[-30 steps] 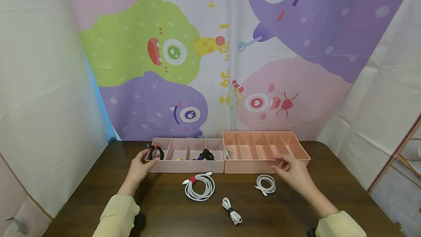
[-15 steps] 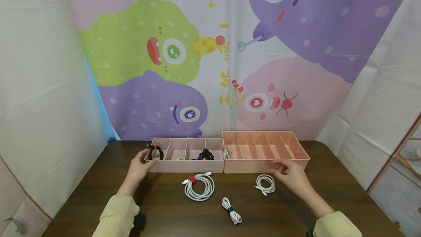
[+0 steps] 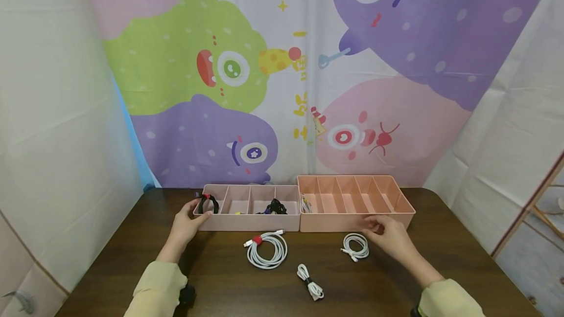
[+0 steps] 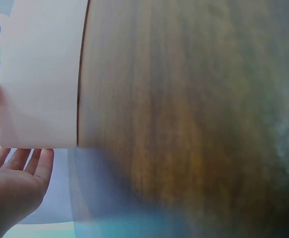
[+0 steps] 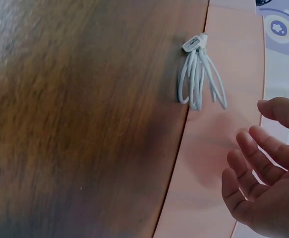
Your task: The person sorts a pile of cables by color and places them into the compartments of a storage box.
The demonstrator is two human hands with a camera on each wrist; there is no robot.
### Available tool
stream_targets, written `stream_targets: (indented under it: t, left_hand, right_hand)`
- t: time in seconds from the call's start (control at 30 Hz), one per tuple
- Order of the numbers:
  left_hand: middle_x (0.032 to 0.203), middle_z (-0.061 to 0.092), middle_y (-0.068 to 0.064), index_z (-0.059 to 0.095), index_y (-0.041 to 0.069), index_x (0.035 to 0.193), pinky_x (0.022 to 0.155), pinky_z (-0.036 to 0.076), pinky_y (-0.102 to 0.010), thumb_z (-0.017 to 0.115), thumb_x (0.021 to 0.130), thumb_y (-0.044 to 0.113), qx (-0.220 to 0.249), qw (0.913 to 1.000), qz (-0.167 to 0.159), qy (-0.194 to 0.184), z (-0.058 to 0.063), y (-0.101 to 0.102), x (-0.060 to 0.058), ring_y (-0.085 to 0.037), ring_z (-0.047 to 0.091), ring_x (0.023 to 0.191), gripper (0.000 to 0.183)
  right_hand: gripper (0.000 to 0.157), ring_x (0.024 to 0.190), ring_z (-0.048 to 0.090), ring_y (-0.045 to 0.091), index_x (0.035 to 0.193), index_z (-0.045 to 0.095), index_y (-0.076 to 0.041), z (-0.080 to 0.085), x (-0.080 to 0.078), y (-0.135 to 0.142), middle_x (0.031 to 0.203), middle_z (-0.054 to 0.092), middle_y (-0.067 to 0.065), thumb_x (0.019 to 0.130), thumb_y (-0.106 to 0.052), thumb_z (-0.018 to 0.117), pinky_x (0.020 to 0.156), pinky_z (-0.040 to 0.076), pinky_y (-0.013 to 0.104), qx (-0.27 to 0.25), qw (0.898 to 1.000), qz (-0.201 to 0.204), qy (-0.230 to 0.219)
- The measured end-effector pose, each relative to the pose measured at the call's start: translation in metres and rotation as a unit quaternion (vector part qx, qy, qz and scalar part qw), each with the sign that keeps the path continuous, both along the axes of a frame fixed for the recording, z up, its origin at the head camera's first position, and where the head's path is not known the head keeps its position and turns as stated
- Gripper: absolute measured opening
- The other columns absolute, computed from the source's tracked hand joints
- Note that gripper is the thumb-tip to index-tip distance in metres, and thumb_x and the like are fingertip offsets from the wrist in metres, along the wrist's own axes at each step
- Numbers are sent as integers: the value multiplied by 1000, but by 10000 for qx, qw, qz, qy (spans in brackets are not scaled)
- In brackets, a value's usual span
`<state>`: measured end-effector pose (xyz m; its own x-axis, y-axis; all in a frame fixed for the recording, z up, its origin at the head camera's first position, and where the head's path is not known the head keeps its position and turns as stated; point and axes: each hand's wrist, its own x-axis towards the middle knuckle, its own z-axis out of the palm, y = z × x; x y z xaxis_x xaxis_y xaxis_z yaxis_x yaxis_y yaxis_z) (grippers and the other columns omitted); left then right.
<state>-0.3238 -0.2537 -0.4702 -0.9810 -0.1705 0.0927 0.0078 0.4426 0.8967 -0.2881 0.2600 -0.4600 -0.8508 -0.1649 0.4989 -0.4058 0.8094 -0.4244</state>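
Note:
My left hand (image 3: 185, 223) holds the left end of the pale pink divided box (image 3: 255, 223), thumb at the rim and fingers against the end wall. A black cable bundle with a red tie (image 3: 209, 204) stands in that box's leftmost compartment, close to this hand. Loosely curved, with nothing between its fingers, my right hand (image 3: 389, 238) hovers before the front wall of the peach divided box (image 3: 343, 223). A small coiled white cable (image 3: 361, 248) lies on the table just left of it; in the right wrist view this white cable (image 5: 196, 74) shows bound near its plug.
On the dark wooden table (image 3: 229, 287) lie a larger white cable coil with a red tie (image 3: 267, 253) and a folded white cable with a black tie (image 3: 310, 283). The pink box also contains a dark cable bundle (image 3: 276, 207). White cables (image 3: 306, 204) fill the peach box's left compartment.
My right hand has lowered slightly in front of the peach box. The left hand, the boxes and the cables keep their places.

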Motion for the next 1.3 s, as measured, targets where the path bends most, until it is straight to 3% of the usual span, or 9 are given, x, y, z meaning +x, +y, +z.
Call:
stream_targets:
  t: [0.57, 0.8, 1.13, 1.3]
  left_hand:
    - [143, 39, -26, 36, -3, 139, 101, 37, -48, 64, 89, 19, 44, 10000, -6, -51, 0, -1, -2, -37, 40, 126, 62]
    - [143, 38, -26, 36, -3, 139, 102, 37, -48, 65, 89, 19, 89, 9999, -41, -53, 1, -1, -2, -37, 39, 127, 62]
    - [140, 41, -26, 37, -3, 138, 99, 38, -46, 65, 88, 18, -41, 10000, -9, -4, -1, -2, -3, -36, 41, 124, 61]
    - [142, 39, -27, 36, -4, 139, 103, 35, -49, 65, 88, 18, -27, 10000, -34, -39, -2, -3, -3, -38, 38, 129, 62]
  right_hand:
    - [15, 64, 53, 7, 86, 71, -6, -3, -12, 6, 72, 64, -5, 73, -13, 76, 57, 43, 22, 158, 9976, 124, -656]
    - [7, 64, 51, 1, 80, 71, -10, -8, -12, 6, 71, 64, -7, 75, -13, 75, 58, 42, 21, 178, 9934, 373, -1068]
    - [6, 67, 51, 5, 77, 70, -13, -8, -10, 3, 72, 63, -9, 78, -16, 75, 61, 43, 24, 260, 9906, 470, -1260]
    - [9, 67, 51, 5, 73, 68, -16, -9, -9, 2, 70, 61, -10, 78, -16, 75, 62, 42, 25, 277, 9904, 416, -1288]
